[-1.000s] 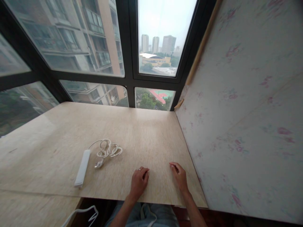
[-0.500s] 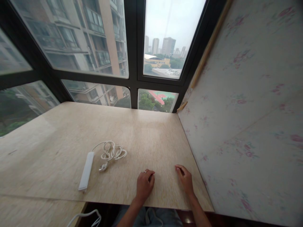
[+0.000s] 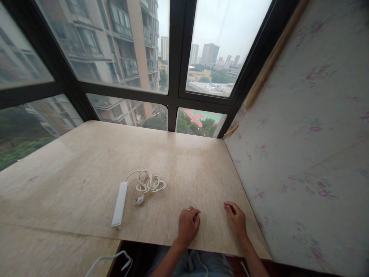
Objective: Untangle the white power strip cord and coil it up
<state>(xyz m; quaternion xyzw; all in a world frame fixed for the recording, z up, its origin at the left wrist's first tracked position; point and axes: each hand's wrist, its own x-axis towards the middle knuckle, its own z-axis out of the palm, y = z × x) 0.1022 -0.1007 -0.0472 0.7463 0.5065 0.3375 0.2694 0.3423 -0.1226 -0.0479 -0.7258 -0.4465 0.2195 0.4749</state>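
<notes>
My left hand (image 3: 189,225) rests on the stone-patterned counter (image 3: 198,165) with its fingers curled in and a ring on one finger; nothing shows in it. To its right, my right hand (image 3: 236,217) lies on the same surface near the wall, loosely closed, with no object visible. A white power strip (image 3: 119,204) is left of my left hand, apart from it. Its white cord (image 3: 147,181) lies in loose coils, and the plug (image 3: 139,200) sits between the strip and my left hand.
A floral-papered wall (image 3: 302,165) bounds the counter on the right. Dark window frames (image 3: 173,77) stand along its far edge. At the lower left, another white cable (image 3: 111,257) hangs at the edge of a lower-left counter section (image 3: 57,250).
The view has swung a little to the left, so the counter, the strip and both hands sit farther right in the picture. Neither hand's pose has visibly changed.
</notes>
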